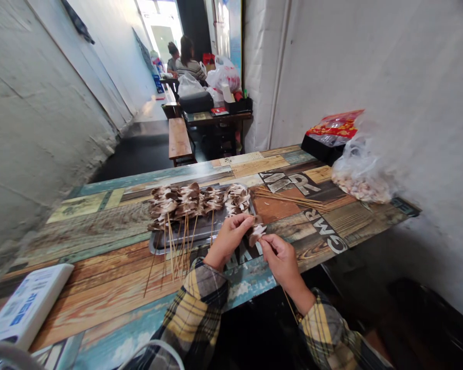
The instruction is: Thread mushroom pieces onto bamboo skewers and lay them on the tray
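Note:
Between my hands, at the table's near side, are oyster mushroom pieces (256, 232) threaded on a bamboo skewer (289, 304). My left hand (231, 237) is closed, thumb and fingers pinching the upper end of the mushrooms. Lower down, my right hand (282, 261) is closed around the skewer, whose tail sticks out below the palm. A metal tray (158, 246) sits just left of my hands. On it lie several finished mushroom skewers (189, 199), their sticks pointing toward me over the rim. Loose mushrooms (237, 198) are heaped at the tray's right end.
Bare bamboo skewers (291, 198) lie right of the tray. A knotted plastic bag (360, 172) and a black box (320, 146) with red packaging stand at the right end. A white box (31, 303) is at the left. Two people (187, 59) sit beyond, near a bench (179, 137).

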Demonstrator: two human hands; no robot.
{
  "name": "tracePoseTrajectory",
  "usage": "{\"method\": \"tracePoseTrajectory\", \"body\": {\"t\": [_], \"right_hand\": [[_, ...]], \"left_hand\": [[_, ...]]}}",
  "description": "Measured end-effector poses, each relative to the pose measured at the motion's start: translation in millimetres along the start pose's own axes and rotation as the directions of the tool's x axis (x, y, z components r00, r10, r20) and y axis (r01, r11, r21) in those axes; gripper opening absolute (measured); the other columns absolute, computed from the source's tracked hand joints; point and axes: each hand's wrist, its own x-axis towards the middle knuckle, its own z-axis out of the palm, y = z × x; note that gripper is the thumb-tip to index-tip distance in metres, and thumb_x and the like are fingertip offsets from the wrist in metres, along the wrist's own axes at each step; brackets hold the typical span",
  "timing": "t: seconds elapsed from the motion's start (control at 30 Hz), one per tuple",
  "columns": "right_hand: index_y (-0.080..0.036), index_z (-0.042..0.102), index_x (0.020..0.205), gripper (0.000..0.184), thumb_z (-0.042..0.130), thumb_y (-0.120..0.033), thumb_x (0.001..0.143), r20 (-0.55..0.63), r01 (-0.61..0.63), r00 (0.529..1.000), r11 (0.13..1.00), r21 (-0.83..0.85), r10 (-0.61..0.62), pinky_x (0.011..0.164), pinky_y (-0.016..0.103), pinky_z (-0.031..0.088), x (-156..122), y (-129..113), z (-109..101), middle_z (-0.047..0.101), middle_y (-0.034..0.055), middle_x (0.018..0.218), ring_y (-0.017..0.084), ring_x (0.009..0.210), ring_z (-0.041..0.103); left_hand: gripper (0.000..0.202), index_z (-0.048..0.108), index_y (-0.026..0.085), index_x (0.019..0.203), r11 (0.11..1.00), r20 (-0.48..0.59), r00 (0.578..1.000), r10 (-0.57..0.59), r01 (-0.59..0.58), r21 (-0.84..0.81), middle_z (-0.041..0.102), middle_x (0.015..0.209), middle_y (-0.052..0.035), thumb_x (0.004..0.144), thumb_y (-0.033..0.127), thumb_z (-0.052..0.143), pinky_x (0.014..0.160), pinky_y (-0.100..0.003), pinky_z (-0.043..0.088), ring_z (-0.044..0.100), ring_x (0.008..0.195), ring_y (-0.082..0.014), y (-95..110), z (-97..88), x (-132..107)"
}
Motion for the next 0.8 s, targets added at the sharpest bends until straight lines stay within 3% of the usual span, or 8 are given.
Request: {"method": "tracePoseTrajectory", "body": {"t": [0.23,0.8], "right_hand": [[-0.016,0.066,0.083,0.023,0.052,-0.032,0.090,-0.015,0.011,1.000,0.999,-0.043,-0.012,0.051,0.022,0.039,-0.9,1.0,0.6,0.059,-0.0006,0.061,0.012,0.054,0.052],[-0.017,0.065,0.083,0.021,0.051,-0.030,0.089,-0.015,0.042,0.999,0.995,-0.091,-0.044,0.051,0.023,0.038,-4.1,-0.3,-1.7,0.058,-0.0010,0.059,0.012,0.052,0.051]], "left_hand": [[0.035,0.064,0.014,0.066,0.999,-0.086,0.996,-0.023,0.020,-0.035,0.056,0.063,0.0005,0.070,0.049,0.068,0.057,-0.022,0.036,0.046,0.059,-0.0101,-2.0,4.4,0.2],[0.035,0.055,0.015,0.055,0.998,0.045,0.998,-0.044,0.046,-0.048,0.050,0.049,0.0029,0.072,0.042,0.069,0.044,-0.019,0.030,0.041,0.044,-0.0064,-1.5,9.2,-3.7]]}}
